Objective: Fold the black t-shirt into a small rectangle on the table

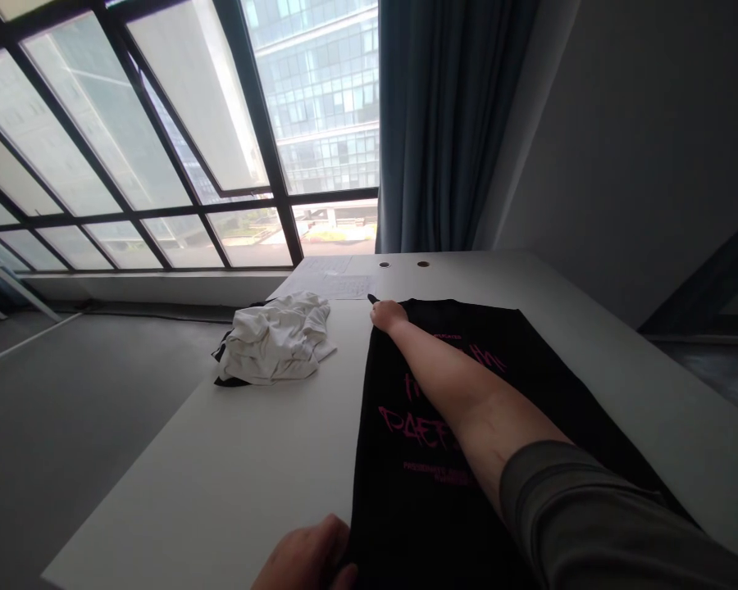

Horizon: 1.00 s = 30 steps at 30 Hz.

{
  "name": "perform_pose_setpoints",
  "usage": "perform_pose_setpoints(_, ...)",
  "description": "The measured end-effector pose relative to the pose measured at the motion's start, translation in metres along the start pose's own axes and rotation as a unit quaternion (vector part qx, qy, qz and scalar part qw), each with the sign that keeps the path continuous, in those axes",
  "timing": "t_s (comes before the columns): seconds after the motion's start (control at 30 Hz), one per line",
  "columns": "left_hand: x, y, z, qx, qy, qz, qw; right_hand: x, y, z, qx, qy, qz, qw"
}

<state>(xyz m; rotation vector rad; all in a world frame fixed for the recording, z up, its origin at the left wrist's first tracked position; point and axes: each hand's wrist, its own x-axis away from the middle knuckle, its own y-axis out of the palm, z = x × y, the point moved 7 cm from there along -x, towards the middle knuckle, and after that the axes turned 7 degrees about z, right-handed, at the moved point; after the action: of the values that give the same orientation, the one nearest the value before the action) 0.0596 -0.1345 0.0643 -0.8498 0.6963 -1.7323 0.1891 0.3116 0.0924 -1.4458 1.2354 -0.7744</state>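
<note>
A black T-shirt point(381, 483) with pink lettering lies spread on the white table, its long side running away from me. My right hand point(389, 314) reaches across it and is closed on its far left corner; a small dark tip of cloth sticks out past the fingers. Near the bottom of the view, my left hand point(311, 553) pinches the shirt's near left edge. My right forearm covers part of the lettering. The shirt's near end runs out of view.
A crumpled heap of white cloth point(276, 340), with black cloth under it, sits at the table's left edge. Papers point(344, 283) lie behind it. Two round holes are near the table's point(252, 467) far edge. Beyond stand windows and a blue curtain point(443, 123).
</note>
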Motion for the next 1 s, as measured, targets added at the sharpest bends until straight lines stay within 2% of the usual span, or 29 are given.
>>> perform_pose_setpoints(0.13,-0.006,0.001,0.040,-0.020,0.030,-0.034,0.999,0.017,-0.027,0.044,0.001,0.043,0.019,0.999)
perform_pose_setpoints(0.27,-0.017,0.016,0.078,-0.053,0.061,-0.055,0.995,0.040,-0.034,0.088,0.003,0.074,0.009,0.997)
perform_pose_setpoints(0.4,-0.027,0.039,0.114,-0.088,0.086,-0.083,0.989,0.062,-0.019,0.125,0.006,0.088,-0.024,0.996)
perform_pose_setpoints(0.47,-0.031,0.049,0.129,-0.096,0.090,-0.096,0.987,0.071,-0.004,0.139,0.008,0.094,-0.044,0.995)
perform_pose_setpoints(0.53,-0.038,0.056,0.137,-0.102,0.088,-0.087,0.987,0.079,0.012,0.150,0.008,0.098,-0.061,0.993)
perform_pose_setpoints(0.63,-0.051,0.060,0.142,-0.110,0.128,-0.002,0.986,0.087,0.032,0.160,0.008,0.096,-0.058,0.994)
perform_pose_setpoints(0.73,-0.064,0.072,0.132,-0.124,0.194,0.064,0.971,0.090,0.044,0.165,0.009,0.089,-0.037,0.995)
perform_pose_setpoints(0.87,-0.075,0.097,0.106,-0.167,0.226,0.045,0.959,0.085,0.053,0.169,0.007,0.074,-0.025,0.997)
perform_pose_setpoints(1.0,-0.078,0.105,0.097,-0.179,0.237,0.037,0.954,0.077,0.056,0.173,0.006,0.069,-0.022,0.997)
